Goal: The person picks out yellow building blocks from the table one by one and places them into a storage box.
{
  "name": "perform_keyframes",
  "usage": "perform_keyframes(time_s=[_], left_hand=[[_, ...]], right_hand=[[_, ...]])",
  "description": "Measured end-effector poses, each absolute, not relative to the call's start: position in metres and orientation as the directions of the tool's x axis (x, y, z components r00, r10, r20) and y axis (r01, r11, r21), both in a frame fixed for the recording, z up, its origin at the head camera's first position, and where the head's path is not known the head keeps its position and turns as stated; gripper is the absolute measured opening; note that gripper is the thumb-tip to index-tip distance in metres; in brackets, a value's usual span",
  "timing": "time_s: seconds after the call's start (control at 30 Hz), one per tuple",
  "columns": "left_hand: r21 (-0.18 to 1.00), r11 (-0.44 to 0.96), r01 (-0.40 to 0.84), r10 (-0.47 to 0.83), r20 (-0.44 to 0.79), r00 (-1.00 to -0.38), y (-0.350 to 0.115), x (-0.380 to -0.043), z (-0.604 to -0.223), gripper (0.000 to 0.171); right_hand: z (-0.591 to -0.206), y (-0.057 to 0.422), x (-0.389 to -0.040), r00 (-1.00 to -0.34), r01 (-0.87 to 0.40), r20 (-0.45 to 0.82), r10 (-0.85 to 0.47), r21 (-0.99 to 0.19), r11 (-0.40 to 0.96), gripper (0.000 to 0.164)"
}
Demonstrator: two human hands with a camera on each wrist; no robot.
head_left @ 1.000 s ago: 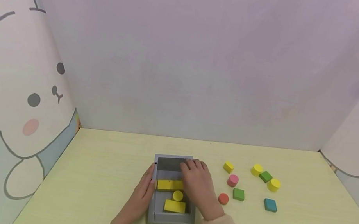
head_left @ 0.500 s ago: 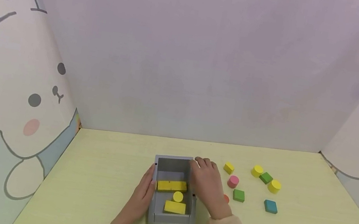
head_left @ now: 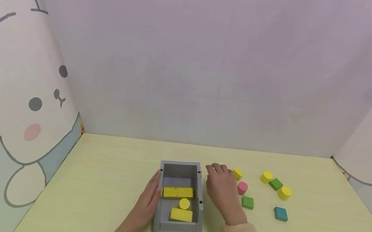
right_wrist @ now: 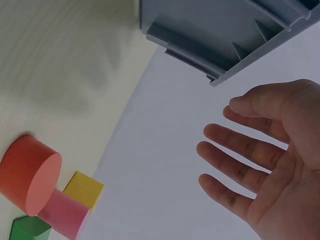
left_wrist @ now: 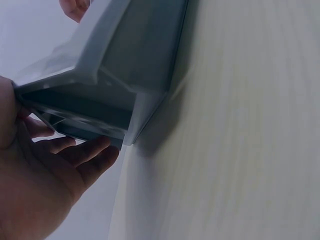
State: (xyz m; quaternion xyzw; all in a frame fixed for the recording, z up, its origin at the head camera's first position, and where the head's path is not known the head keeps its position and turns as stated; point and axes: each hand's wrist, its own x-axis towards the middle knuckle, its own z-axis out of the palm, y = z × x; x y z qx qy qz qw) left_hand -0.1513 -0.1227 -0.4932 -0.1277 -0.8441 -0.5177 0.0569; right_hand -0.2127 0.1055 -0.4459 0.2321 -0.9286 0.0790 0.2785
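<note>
A grey box [head_left: 171, 227] with an open top stands on the table before me. Inside lie a long yellow block [head_left: 178, 192], a yellow cylinder [head_left: 184, 203] and a shorter yellow block [head_left: 181, 215]. My left hand [head_left: 146, 204] lies flat along the box's left wall; in the left wrist view its fingers [left_wrist: 92, 159] extend against the side. To the right of the box, my right hand [head_left: 223, 190] is apart from it and holds nothing. The right wrist view shows that hand [right_wrist: 265, 155] with its fingers spread, near the box's outer wall [right_wrist: 195, 35].
Loose blocks lie right of my right hand: a yellow block [head_left: 238, 174], a pink cylinder [head_left: 242, 188], a green block [head_left: 247, 202] and a teal block [head_left: 280, 214]. Farther back are two yellow cylinders [head_left: 266, 177] beside a green block [head_left: 276, 184]. A red cylinder [right_wrist: 30, 172] shows in the right wrist view.
My right hand has moved from over the box's right side out to the right, off its rim, uncovering the inside. My left hand and the box have stayed put.
</note>
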Motion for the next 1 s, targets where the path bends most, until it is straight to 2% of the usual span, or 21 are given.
perform_keyframes(time_s=[0.6,1.0], left_hand=[[0.862,0.436,0.260,0.148,0.217,-0.965,-0.124,-0.151,-0.494,0.050],[0.860,0.429,0.275,0.158,0.228,-0.961,-0.123,-0.151,-0.494,0.050]], right_hand=[[-0.464,0.128,-0.227,-0.776,-0.426,0.545,-0.316,-0.085,0.901,0.029],[-0.468,0.141,-0.234,-0.824,-0.379,0.494,-0.279,-0.115,0.918,0.029]])
